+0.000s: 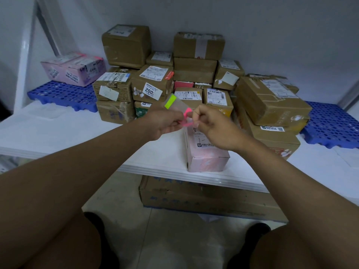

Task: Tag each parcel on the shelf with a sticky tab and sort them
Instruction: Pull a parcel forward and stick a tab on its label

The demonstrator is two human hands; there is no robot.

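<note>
My left hand (pixel 164 123) grips a clear sheet of sticky tabs (pixel 174 102) with a yellow-green tab at its top and pink tabs lower down. My right hand (pixel 211 126) pinches a pink tab (pixel 186 113) at the sheet's edge. Both hands hover above a pink parcel (pixel 206 158) lying at the front edge of the white shelf (pixel 77 131). Behind it several brown cardboard parcels (pixel 153 82) are stacked against the wall.
A pink parcel (pixel 74 68) lies on a blue plastic pallet (pixel 62 94) at the left. Another blue pallet (pixel 330 125) sits at the right. A flattened cardboard box (pixel 204 197) lies on the floor under the shelf. My knees are at the bottom.
</note>
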